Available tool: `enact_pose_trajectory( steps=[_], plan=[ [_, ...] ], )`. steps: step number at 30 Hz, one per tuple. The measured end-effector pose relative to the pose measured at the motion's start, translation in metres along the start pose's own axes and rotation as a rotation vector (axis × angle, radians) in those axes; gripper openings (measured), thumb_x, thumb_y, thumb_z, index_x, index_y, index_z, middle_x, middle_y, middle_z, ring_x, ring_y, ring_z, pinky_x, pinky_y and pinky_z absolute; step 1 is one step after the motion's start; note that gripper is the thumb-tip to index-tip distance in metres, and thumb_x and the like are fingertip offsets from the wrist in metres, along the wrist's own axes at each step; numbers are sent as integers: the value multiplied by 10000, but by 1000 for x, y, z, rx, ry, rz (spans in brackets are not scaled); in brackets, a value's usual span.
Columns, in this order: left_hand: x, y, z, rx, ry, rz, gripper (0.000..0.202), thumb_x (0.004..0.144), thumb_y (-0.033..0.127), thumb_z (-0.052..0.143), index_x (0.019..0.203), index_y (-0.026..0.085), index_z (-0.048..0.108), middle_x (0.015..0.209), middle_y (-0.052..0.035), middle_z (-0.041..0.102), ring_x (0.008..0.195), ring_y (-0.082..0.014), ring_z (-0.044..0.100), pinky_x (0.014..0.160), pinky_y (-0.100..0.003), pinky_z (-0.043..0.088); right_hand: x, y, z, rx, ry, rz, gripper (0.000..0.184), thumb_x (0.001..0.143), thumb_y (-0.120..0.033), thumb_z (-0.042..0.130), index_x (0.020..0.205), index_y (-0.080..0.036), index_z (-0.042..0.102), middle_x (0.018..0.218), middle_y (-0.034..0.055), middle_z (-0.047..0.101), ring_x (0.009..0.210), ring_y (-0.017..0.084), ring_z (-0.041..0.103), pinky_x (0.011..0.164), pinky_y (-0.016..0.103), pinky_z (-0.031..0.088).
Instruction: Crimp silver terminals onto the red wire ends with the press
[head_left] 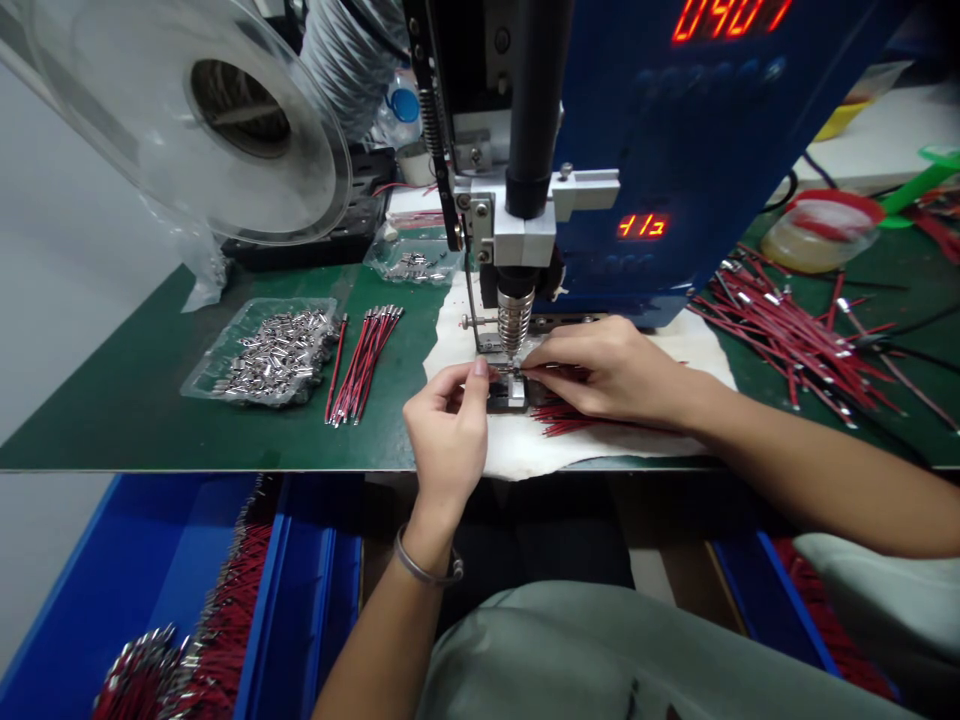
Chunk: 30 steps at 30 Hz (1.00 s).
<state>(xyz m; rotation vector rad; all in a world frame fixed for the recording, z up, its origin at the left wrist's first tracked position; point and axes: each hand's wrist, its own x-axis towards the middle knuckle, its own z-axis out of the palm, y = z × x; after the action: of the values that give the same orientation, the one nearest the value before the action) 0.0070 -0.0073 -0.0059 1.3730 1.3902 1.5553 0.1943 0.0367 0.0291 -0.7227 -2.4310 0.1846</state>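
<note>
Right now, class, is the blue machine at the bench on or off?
On: the machine shows lit red digits on its front.

Over by the flat green surface's (135, 410) front edge, the person's left hand (450, 425) and right hand (622, 370) crowd a small silver metal block (516, 390); nearer the left edge sits a clear plastic tray (201, 378) of shiny metal pieces (281, 355).
</note>
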Motion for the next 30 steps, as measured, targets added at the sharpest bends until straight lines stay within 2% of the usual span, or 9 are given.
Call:
enact_pose_trajectory(
  steps=[15,30],
  plan=[
    [0,1,1,0,1,-4,250,864,386,650,801,160,733,743,-37,715,662,-144,611,647,-249,460,-1,-2,-3,15,-55,46,158,881,-162,578,977,-141,702,814,54,686,701,144,609,655,250,444],
    [-1,0,0,3,-5,-5,244,871,376,644,812,155,729,729,-31,704,659,-138,600,649,-246,456,0,-3,-4,5,-50,37,160,890,-170,562,959,-131,702,796,57,681,700,151,610,657,257,451]
  ],
)
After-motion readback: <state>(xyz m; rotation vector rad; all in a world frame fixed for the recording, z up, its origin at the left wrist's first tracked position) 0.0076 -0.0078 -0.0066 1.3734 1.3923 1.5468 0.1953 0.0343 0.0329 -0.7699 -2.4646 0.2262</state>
